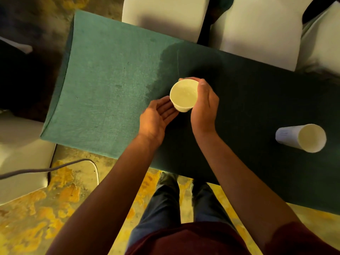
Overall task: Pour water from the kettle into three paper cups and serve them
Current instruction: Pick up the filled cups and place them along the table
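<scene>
A white paper cup (184, 95) with water in it is held upright above the green-covered table (110, 89). My right hand (204, 105) wraps its right side, fingers curled round the far rim. My left hand (158, 116) lies palm up beside and under the cup's lower left, fingertips touching its base. A second white paper cup (301, 138) stands on the table at the right, apart from both hands; I cannot tell what it holds. No kettle is in view.
White-covered chairs (257, 24) stand along the table's far side, and another white chair (20, 159) is at the left with a grey cable (46, 169) across it. My legs are against the table's near edge.
</scene>
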The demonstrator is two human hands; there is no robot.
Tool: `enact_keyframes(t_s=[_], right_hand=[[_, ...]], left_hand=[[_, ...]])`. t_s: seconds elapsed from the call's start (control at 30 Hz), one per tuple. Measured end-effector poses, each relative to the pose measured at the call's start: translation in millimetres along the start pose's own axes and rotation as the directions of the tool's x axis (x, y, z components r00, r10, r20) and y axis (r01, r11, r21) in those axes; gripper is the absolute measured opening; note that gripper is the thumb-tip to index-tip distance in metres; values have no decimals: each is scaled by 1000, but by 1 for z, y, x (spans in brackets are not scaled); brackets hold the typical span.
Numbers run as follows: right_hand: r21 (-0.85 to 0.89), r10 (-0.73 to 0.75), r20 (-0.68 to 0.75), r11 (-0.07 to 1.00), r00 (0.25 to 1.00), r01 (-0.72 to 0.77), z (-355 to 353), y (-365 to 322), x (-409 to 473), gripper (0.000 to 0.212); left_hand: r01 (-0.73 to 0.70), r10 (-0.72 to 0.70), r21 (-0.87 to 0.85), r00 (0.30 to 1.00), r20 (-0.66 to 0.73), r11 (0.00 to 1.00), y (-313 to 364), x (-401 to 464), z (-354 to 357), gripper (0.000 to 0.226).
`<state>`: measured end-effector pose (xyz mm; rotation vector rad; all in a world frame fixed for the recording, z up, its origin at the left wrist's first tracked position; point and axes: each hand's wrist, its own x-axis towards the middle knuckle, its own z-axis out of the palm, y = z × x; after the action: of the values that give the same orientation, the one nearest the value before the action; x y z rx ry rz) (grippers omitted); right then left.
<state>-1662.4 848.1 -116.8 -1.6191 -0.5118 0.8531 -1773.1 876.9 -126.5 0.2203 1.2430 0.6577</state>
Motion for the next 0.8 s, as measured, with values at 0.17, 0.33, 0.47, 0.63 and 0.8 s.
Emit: enact_keyframes(t_s=[0.17, 0.33, 0.47, 0.63, 0.8], right_hand=[[-6, -35, -21, 999, 999, 34, 3, 9, -2, 42], [-33, -49, -27, 998, 998, 48, 6, 16, -6, 40], [-50, -29, -30, 998, 999, 27, 3, 18, -8, 40], [-61, -4, -7, 998, 1000, 3, -1, 21, -11, 39], [-29, 43, 2, 999, 999, -43, -2, 15, -13, 39]], left_hand=[[-102, 115, 176, 991, -63, 979, 0, -5, -2, 33], [-234, 264, 253, 960, -94, 939, -7, -9, -2, 30], [-335, 377, 285, 920, -108, 898, -11, -11, -2, 31], [-379, 413, 264, 907, -86, 887, -20, -14, -5, 31], [-374, 402, 239, 912, -79, 896, -21, -21, -8, 31]])
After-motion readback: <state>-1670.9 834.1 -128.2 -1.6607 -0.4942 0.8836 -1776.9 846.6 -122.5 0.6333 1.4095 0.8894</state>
